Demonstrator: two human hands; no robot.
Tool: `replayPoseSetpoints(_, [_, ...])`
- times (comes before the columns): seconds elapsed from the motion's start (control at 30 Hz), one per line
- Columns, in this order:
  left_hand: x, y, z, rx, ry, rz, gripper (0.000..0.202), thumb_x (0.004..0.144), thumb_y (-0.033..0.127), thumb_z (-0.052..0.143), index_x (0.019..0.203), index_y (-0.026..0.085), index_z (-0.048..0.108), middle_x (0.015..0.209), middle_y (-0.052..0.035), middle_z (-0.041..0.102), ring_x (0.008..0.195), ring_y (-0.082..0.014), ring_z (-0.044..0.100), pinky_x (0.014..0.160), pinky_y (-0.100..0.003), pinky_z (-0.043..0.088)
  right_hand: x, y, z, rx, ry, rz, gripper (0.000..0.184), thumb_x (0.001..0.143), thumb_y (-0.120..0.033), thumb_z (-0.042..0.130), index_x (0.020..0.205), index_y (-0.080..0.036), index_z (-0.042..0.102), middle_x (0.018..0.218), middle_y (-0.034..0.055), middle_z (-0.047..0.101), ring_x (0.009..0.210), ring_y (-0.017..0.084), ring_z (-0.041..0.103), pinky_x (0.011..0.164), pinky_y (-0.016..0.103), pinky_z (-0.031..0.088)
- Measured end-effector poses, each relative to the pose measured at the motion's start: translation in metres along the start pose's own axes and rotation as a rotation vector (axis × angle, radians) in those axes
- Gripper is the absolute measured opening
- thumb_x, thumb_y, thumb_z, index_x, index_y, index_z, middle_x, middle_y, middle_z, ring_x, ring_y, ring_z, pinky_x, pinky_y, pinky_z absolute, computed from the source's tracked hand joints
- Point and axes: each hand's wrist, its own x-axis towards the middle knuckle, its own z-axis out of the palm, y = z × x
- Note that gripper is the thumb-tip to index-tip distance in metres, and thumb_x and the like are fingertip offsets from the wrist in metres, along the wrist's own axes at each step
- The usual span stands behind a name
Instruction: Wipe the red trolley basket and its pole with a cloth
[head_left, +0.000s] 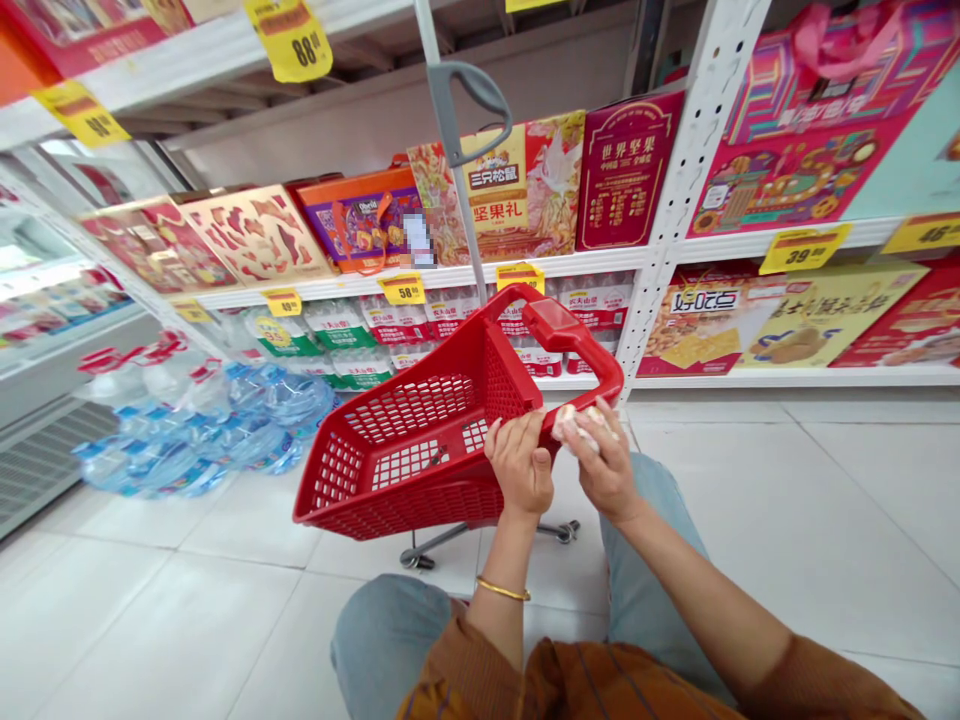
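Observation:
A red plastic shopping basket (420,440) on a wheeled frame is tipped toward me on the white tiled floor. My left hand (519,465) grips its near rim with curled fingers. My right hand (600,455) is closed round a small white wad, perhaps a cloth or tissue (577,425), pressed against the rim just below the basket's red handle (559,325). A gold bangle sits on my left wrist. My knees in blue jeans show below.
A grey trolley pole with a handle (457,130) rises behind the basket. Shelves hold gift boxes (525,185) and bottled-water packs (360,345). Large water bottles (202,430) lie wrapped on the floor at left. A white shelf upright (675,200) stands right of the basket.

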Motion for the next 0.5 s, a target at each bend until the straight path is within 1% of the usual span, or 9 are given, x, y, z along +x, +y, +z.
replayPoseSetpoints(0.07, [0.000,0.001,-0.001,-0.007,0.001,-0.001,0.071,0.097,0.051,0.004,0.117,0.018,0.063,0.110,-0.0094,0.070,0.106,-0.0212,0.060,0.106,-0.041,0.027,-0.001,-0.009,0.006,-0.021,-0.056,-0.036,0.048,0.090,-0.011,0.052,0.134,-0.031,0.050,0.121,0.0075,0.060,0.139,0.033,0.032,0.105,0.055,0.044])
replayPoseSetpoints(0.13, [0.000,0.001,-0.001,-0.009,0.007,0.001,0.072,0.097,0.053,0.004,0.115,0.018,0.064,0.110,-0.0097,0.070,0.105,-0.0215,0.060,0.105,-0.042,0.027,-0.002,-0.010,0.010,-0.068,-0.052,-0.051,0.041,0.092,-0.014,0.050,0.129,-0.030,0.055,0.118,0.0065,0.062,0.140,0.033,0.030,0.108,0.055,0.041])
replayPoseSetpoints(0.2, [-0.001,0.000,-0.002,-0.009,0.018,0.004,0.070,0.097,0.053,0.006,0.114,0.018,0.064,0.109,-0.0097,0.070,0.104,-0.0216,0.060,0.104,-0.042,0.028,-0.001,-0.004,0.010,-0.117,-0.046,-0.104,0.038,0.093,-0.015,0.049,0.125,-0.032,0.059,0.116,0.0047,0.062,0.139,0.030,0.032,0.110,0.052,0.039])
replayPoseSetpoints(0.3, [-0.002,-0.001,-0.002,-0.004,0.032,0.011,0.067,0.097,0.054,0.011,0.116,0.018,0.064,0.108,-0.0095,0.070,0.103,-0.0216,0.061,0.104,-0.041,0.029,-0.001,0.010,0.006,-0.171,-0.070,-0.173,0.037,0.092,-0.015,0.049,0.120,-0.035,0.062,0.115,0.0027,0.062,0.137,0.028,0.036,0.108,0.046,0.043])
replayPoseSetpoints(0.4, [-0.003,-0.002,-0.002,0.008,0.027,0.020,0.065,0.097,0.054,0.013,0.119,0.017,0.063,0.109,-0.0098,0.070,0.103,-0.0215,0.061,0.103,-0.041,0.029,-0.001,0.022,0.000,-0.158,-0.048,-0.146,0.037,0.090,-0.012,0.054,0.118,-0.035,0.064,0.114,0.0030,0.062,0.136,0.029,0.038,0.106,0.047,0.045])
replayPoseSetpoints(0.5, [-0.002,-0.002,-0.002,0.009,0.025,0.022,0.063,0.098,0.053,0.015,0.119,0.018,0.063,0.108,-0.0092,0.071,0.102,-0.0213,0.061,0.103,-0.040,0.029,0.000,0.028,-0.004,-0.130,-0.016,-0.121,0.039,0.088,-0.010,0.056,0.117,-0.035,0.064,0.113,0.0030,0.061,0.134,0.029,0.041,0.105,0.048,0.045])
